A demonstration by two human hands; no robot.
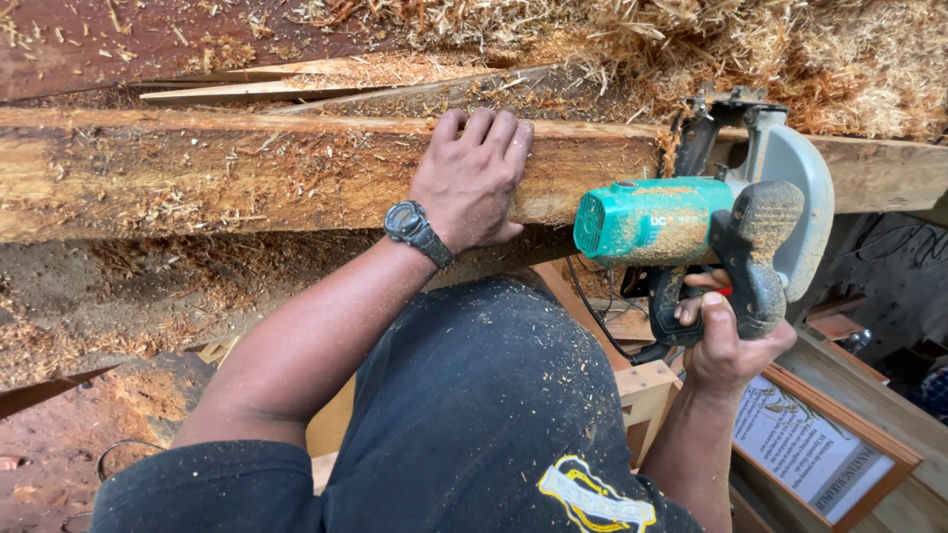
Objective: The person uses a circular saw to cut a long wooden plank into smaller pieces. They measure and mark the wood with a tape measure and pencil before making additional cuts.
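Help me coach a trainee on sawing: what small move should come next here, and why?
Probably slide the left hand further left along the plank. It rests flat on the wood close to the circular saw, which the right hand holds at the plank's edge.

Teal-bodied circular saw with grey blade guard, dusted with sawdust, set against the right part of a long rough wooden beam lying horizontally.
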